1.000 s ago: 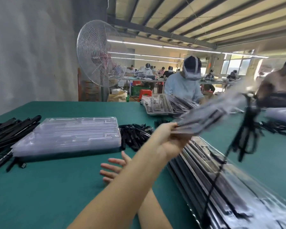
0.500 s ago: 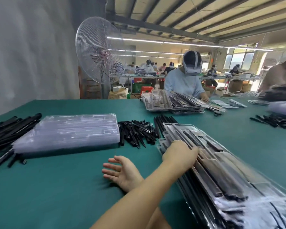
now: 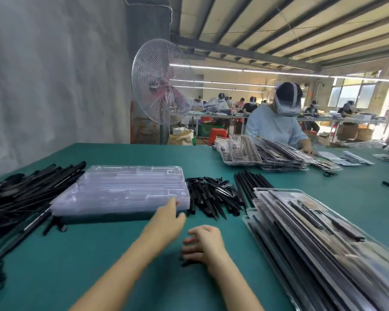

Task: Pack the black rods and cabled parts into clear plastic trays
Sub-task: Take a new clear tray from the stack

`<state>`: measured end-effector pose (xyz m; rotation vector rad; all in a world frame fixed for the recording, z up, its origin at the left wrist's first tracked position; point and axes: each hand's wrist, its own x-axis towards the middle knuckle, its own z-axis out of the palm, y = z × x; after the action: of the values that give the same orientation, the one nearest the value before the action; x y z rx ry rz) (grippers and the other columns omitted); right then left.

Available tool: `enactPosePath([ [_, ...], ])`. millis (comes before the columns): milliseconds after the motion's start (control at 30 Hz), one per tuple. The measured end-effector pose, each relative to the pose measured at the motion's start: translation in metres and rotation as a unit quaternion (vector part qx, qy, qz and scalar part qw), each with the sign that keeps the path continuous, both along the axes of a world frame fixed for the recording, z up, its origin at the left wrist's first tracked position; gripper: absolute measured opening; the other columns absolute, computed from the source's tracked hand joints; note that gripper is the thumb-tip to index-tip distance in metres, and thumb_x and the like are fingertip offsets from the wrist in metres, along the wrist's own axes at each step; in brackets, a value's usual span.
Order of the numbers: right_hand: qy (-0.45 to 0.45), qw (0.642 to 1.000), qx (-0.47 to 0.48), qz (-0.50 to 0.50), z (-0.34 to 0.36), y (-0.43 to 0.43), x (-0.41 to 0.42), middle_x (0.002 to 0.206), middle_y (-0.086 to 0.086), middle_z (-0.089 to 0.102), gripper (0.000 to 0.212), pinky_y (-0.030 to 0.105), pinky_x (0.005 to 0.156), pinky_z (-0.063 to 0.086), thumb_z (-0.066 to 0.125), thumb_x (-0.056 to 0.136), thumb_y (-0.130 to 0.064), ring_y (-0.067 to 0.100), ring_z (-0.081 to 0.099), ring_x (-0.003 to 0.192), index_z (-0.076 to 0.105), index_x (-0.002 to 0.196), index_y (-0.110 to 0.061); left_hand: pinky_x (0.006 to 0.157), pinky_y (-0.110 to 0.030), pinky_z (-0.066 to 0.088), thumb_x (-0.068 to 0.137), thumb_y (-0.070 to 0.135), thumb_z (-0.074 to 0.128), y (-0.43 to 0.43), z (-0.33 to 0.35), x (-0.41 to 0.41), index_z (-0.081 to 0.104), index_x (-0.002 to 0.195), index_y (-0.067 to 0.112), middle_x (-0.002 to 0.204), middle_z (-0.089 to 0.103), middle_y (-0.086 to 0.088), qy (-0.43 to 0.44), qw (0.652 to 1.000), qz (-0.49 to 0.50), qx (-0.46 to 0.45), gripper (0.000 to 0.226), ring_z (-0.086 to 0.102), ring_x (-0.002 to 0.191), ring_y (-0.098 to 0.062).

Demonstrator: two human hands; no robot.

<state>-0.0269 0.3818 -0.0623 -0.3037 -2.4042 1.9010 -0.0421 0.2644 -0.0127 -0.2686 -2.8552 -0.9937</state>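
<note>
A stack of empty clear plastic trays (image 3: 126, 189) lies on the green table, left of centre. My left hand (image 3: 166, 218) reaches its near right corner with fingers extended and touching the edge; the hand is blurred. Close behind it, my right hand (image 3: 202, 243) rests on the table with fingers loosely curled, holding nothing. A fanned stack of filled trays (image 3: 312, 232) with black rods in them lies at the right. Between the two stacks sit a pile of short black parts (image 3: 211, 194) and a bundle of black rods (image 3: 249, 182).
A heap of long black rods and cabled parts (image 3: 20, 194) covers the table's left edge. Across the table a person in a light shirt (image 3: 274, 126) works at another stack of trays (image 3: 245, 151). A standing fan (image 3: 157, 86) is behind the table.
My left hand set a filled tray onto the right stack, let go, and swung left to the empty trays. My right hand shifted right and curled its fingers.
</note>
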Motion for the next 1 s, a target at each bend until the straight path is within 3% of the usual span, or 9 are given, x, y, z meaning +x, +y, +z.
enactPosePath([
  [100,0.075,0.971,0.209,-0.086,-0.002,0.002,-0.017,0.082,0.007,0.061,0.014,0.033,0.062,0.046,0.043,0.093,-0.016,0.026,0.059,0.074,0.052,0.083,-0.013,0.094,-0.029,0.040,0.099,0.020,0.036,-0.077,-0.015,-0.028,0.046,0.128,0.018,0.125,0.054,0.001,0.099,0.972,0.055,-0.208,0.031,0.048,0.115,-0.018],
  [167,0.129,0.945,0.294,-0.065,-0.002,-0.004,-0.031,0.098,0.000,0.060,0.014,0.030,0.070,0.042,0.041,0.095,-0.020,0.020,0.056,0.087,0.054,0.098,-0.018,0.097,-0.027,0.037,0.099,0.024,0.039,-0.105,-0.023,-0.042,0.049,0.130,0.022,0.126,0.053,0.007,0.150,0.959,0.044,-0.236,0.032,0.045,0.119,-0.015],
  [233,0.158,0.944,0.285,-0.043,-0.005,-0.017,-0.050,0.113,-0.004,0.054,0.024,0.026,0.075,0.042,0.041,0.097,-0.021,0.016,0.054,0.095,0.052,0.118,-0.020,0.101,-0.031,0.035,0.097,0.025,0.048,-0.113,-0.024,-0.054,0.055,0.129,0.021,0.127,0.057,0.005,0.185,0.959,0.023,-0.214,0.032,0.049,0.121,-0.018],
  [300,0.175,0.954,0.240,-0.051,-0.006,-0.028,-0.068,0.119,-0.001,0.051,0.030,0.018,0.075,0.037,0.042,0.098,-0.020,0.014,0.052,0.094,0.050,0.127,-0.016,0.106,-0.029,0.030,0.097,0.030,0.049,-0.110,-0.025,-0.066,0.054,0.131,0.024,0.131,0.055,0.009,0.192,0.958,-0.003,-0.214,0.034,0.048,0.124,-0.014],
  [367,0.193,0.961,0.166,-0.111,-0.003,-0.033,-0.084,0.112,0.003,0.053,0.023,0.014,0.070,0.030,0.046,0.097,-0.017,0.013,0.050,0.087,0.057,0.117,-0.012,0.105,-0.023,0.027,0.098,0.037,0.044,-0.103,-0.027,-0.078,0.051,0.132,0.029,0.133,0.052,0.016,0.184,0.958,-0.016,-0.217,0.035,0.045,0.124,-0.008],
  [533,0.209,0.966,0.023,-0.153,-0.006,-0.026,-0.108,0.082,0.005,0.060,0.006,0.031,0.067,0.048,0.061,0.089,-0.011,0.021,0.057,0.074,0.062,0.083,-0.009,0.076,-0.026,0.038,0.094,0.028,0.055,-0.079,-0.022,-0.103,0.067,0.092,0.021,0.087,0.061,0.012,0.198,0.975,-0.022,-0.101,0.014,0.047,0.088,-0.013],
  [633,0.187,0.973,-0.086,-0.103,-0.010,-0.015,-0.113,0.069,0.005,0.059,0.008,0.029,0.047,0.049,0.064,0.086,-0.009,0.017,0.055,0.054,0.063,0.079,-0.012,0.070,-0.026,0.039,0.092,0.021,0.056,-0.076,-0.013,-0.115,0.063,0.079,0.021,0.076,0.055,0.010,0.128,0.986,-0.060,-0.088,0.015,0.048,0.077,-0.012],
  [767,0.167,0.974,-0.129,-0.085,-0.012,-0.009,-0.118,0.071,0.007,0.059,0.007,0.024,0.043,0.046,0.066,0.085,-0.009,0.015,0.054,0.050,0.064,0.080,-0.013,0.060,-0.017,0.041,0.084,0.018,0.060,-0.078,0.000,-0.120,0.059,0.065,0.026,0.068,0.060,0.012,0.040,0.995,-0.068,-0.059,0.021,0.052,0.061,-0.003],
  [1000,0.174,0.971,-0.144,-0.083,-0.015,-0.008,-0.121,0.064,0.003,0.058,0.008,0.023,0.043,0.046,0.067,0.084,-0.011,0.009,0.053,0.046,0.066,0.078,-0.015,0.059,-0.018,0.041,0.082,0.019,0.060,-0.071,0.016,-0.125,0.067,0.073,0.018,0.075,0.065,0.005,-0.019,0.993,-0.060,-0.102,0.011,0.051,0.064,-0.003],
])
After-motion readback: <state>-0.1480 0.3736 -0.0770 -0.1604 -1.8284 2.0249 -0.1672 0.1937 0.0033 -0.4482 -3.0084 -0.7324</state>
